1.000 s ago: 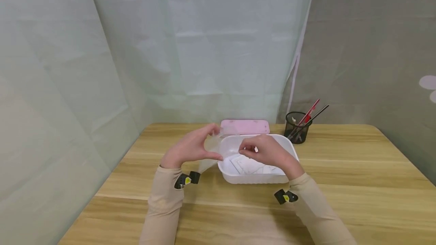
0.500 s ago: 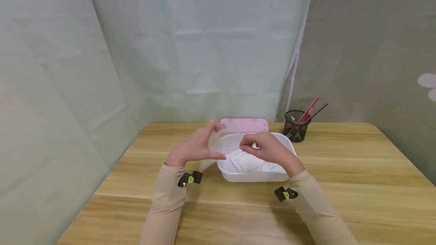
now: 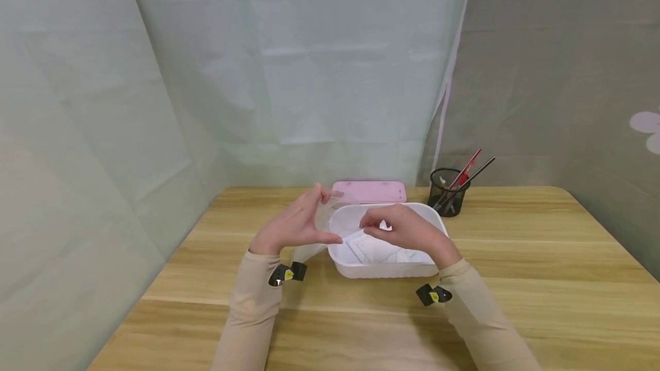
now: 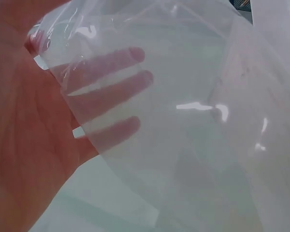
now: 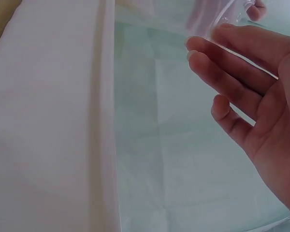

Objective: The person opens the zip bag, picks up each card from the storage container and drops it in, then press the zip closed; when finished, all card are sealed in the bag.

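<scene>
2 hands [image 3: 350,228] pinch 1 clear bag [image 4: 183,121] over 1 white tub [image 3: 384,268]; 1 pen cup [image 3: 446,192].

Left hand [image 3: 295,225] raised just left of white tub [image 3: 384,269], palm turned toward right hand, thumb low, fingers [image 4: 117,60] spread and nearly straight behind clear film [image 4: 193,121], film pinched at thumb side. Right hand [image 3: 404,230] over tub's middle, knuckles up, fingers [image 5: 232,60] bent, tips meeting film edge. Both forearms in beige sleeves, angled inward toward tub from near side.
</scene>
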